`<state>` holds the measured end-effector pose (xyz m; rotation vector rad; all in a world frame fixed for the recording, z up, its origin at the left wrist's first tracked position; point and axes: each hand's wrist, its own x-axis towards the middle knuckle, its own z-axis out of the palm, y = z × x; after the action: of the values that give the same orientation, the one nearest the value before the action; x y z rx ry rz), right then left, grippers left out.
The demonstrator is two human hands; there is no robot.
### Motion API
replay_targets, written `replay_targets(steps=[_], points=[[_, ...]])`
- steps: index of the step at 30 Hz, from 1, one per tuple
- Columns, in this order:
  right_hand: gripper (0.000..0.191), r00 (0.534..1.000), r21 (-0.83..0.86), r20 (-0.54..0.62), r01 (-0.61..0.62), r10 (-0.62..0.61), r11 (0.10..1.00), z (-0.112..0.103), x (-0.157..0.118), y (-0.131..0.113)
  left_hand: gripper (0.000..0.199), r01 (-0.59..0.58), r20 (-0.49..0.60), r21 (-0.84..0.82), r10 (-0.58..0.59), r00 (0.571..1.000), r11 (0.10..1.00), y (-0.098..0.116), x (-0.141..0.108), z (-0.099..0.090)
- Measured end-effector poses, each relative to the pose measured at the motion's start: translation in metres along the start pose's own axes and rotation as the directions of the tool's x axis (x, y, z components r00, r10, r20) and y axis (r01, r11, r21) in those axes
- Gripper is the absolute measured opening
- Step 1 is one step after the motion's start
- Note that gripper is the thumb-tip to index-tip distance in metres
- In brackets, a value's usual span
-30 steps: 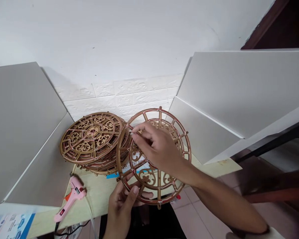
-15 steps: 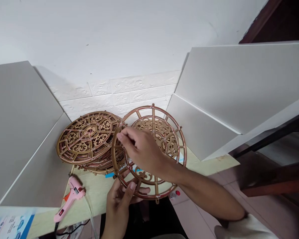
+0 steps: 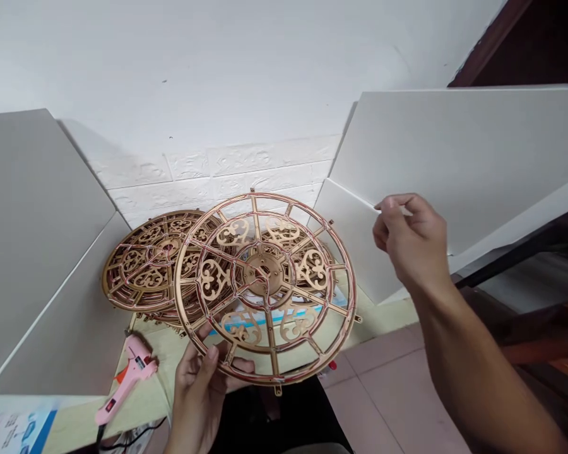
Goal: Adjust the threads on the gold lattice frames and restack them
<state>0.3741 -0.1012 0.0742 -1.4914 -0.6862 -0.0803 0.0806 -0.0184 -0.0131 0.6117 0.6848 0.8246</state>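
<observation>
Wheel (image 3: 273,282) is held tilted above the table (image 3: 164,343) in the head view, the left hand (image 3: 196,391) pinching its lower-left edge, probably for steadiness; the right hand (image 3: 414,236), well apart, has fingertips pressed together, whether on anything I cannot tell

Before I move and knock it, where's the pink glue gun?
At the head view's lower left, the glue gun lies on the table, between the gray panel and left hand.

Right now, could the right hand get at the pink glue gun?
Probably not straight across: the left hand and the openwork disc it holds lie between the raised right hand and the pink glue gun.
</observation>
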Motion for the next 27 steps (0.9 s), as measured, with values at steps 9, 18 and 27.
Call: replay_targets(steps=[9,18,27], points=[[0.013,0.915,-0.257,0.184,0.397,-0.359,0.881,-0.005,-0.042,-0.006,0.056,-0.019,-0.013,0.003,0.019,1.0,1.0,0.002,-0.001,0.005],[0.031,0.448,-0.079,0.81,0.722,-0.378,0.687,0.014,-0.044,-0.027,0.057,-0.025,0.032,0.06,0.023,0.999,0.998,-0.001,-0.003,-0.002],[0.037,0.325,-0.047,0.893,0.756,-0.312,0.653,0.024,-0.036,-0.021,0.062,-0.001,-0.015,0.048,0.001,1.0,0.999,0.002,-0.008,0.004]])
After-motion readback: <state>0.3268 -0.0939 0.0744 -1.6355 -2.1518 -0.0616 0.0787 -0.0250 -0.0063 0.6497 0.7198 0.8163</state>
